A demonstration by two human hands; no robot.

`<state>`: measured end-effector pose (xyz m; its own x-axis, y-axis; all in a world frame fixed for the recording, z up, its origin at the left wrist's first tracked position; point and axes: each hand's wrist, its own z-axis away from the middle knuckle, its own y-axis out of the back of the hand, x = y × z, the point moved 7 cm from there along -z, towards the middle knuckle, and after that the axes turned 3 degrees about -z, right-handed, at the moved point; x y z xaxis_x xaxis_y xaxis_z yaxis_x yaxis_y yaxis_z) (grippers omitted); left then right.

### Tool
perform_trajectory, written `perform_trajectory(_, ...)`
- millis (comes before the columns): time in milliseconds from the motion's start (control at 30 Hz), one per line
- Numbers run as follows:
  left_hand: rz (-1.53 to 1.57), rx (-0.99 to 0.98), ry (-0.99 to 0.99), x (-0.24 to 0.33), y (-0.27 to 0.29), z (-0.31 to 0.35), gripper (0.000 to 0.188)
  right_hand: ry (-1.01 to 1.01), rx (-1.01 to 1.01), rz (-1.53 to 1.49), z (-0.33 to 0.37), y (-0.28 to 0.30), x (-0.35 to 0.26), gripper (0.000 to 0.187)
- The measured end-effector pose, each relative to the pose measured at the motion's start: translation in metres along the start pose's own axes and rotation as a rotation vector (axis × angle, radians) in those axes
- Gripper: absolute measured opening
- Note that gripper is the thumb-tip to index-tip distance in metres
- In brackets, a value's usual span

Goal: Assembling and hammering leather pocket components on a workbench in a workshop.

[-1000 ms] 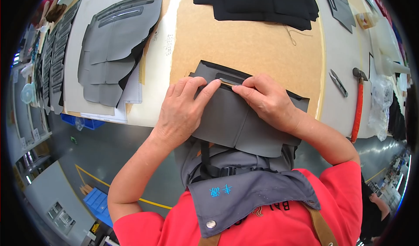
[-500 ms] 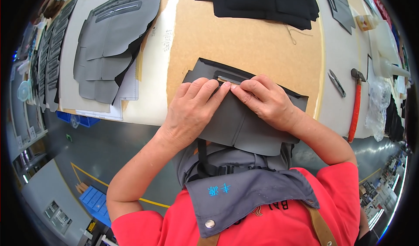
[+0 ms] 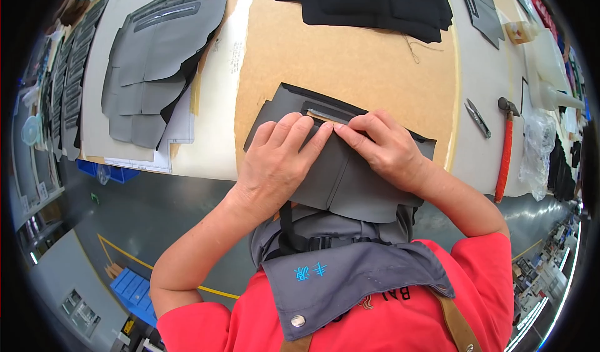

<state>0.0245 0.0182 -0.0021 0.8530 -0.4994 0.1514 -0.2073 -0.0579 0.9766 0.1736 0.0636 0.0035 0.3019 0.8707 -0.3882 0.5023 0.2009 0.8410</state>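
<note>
A grey sheet-material panel (image 3: 312, 184) lies at the table's front edge, its near part hanging over toward my lap. Near its far edge runs a narrow slot (image 3: 320, 115) with a dark border, and tan shows through the opening. My left hand (image 3: 279, 154) presses on the panel from the left, fingers curled and thumb tip at the slot's near edge. From the right, my right hand (image 3: 387, 150) pinches that same edge between thumb and fingers. Both thumb tips almost meet. What lies beneath my fingers is hidden.
Grey panels (image 3: 156, 58) lie stacked at the left, black pieces (image 3: 369, 5) at the far middle. On the right are small snips (image 3: 478, 119), a red-handled hammer (image 3: 505, 155), clear plastic wrap (image 3: 537, 152) and a white bottle (image 3: 550, 64). Loose thread (image 3: 414, 50) lies near the black pieces.
My thumbs have shifted slightly along the slot's near edge, and more of the tan opening shows. Both hands keep their hold on the panel. The whole view has drifted slightly.
</note>
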Motion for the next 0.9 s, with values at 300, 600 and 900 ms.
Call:
perform_trajectory(300,0.100,0.014,0.035,0.005,0.002,-0.002,0.055,-0.369,0.083,-0.287,0.017,0.004,0.020,0.028)
perform_trajectory(600,0.119,-0.052,0.043,0.004,0.000,-0.005,0.059,-0.169,0.054,-0.095,0.020,0.006,0.010,0.036)
perform_trajectory(900,0.078,-0.088,0.017,0.016,-0.006,-0.004,0.062,0.013,0.050,0.041,0.018,0.007,-0.003,0.043)
